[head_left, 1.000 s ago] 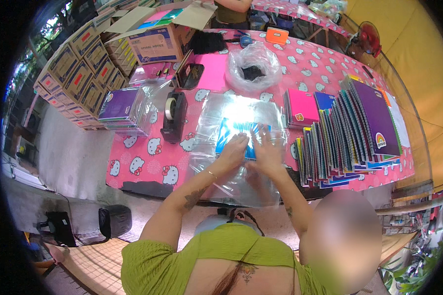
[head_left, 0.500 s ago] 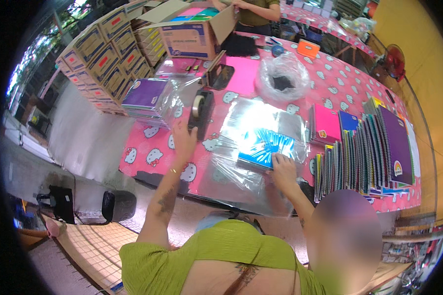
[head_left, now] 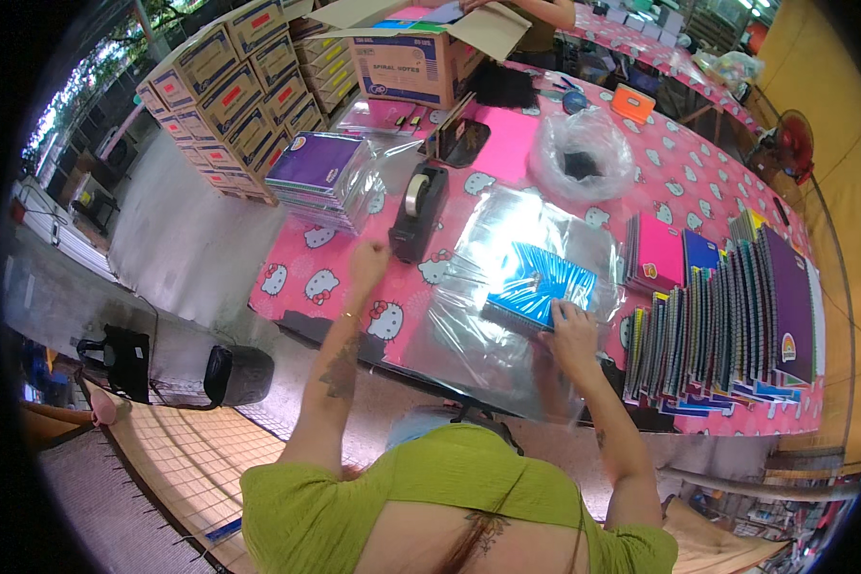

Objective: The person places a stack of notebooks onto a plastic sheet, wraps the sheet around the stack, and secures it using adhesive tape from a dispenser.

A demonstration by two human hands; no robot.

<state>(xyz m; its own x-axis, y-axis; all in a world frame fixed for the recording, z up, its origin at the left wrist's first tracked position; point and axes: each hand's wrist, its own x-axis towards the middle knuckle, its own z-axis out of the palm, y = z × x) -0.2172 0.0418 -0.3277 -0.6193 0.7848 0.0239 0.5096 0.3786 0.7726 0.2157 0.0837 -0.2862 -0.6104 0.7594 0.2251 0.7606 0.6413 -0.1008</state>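
Note:
A blue spiral notebook (head_left: 536,285) lies on a sheet of clear plastic film (head_left: 450,335), with shiny, creased film over its cover. My right hand (head_left: 574,337) grips its near right corner, fingers bent on top of the cover. My left hand (head_left: 369,266) is closed just off the front end of a black tape dispenser (head_left: 418,212). Whatever its pinched fingers hold, perhaps a bit of tape, is too small to make out. The dispenser carries a pale roll of tape.
A stack of film-wrapped purple notebooks (head_left: 316,172) stands at the left. Rows of spiral notebooks (head_left: 708,316) and a pink notebook (head_left: 656,251) fill the right side. Farther back are a plastic bag (head_left: 584,158), a phone (head_left: 464,143), and an open carton (head_left: 407,72) with another person's hands over it.
My left hand has gone from reaching fingers at the dispenser to a closed pinch by its front end. My right hand stays on the blue notebook. The whole view has shifted slightly.

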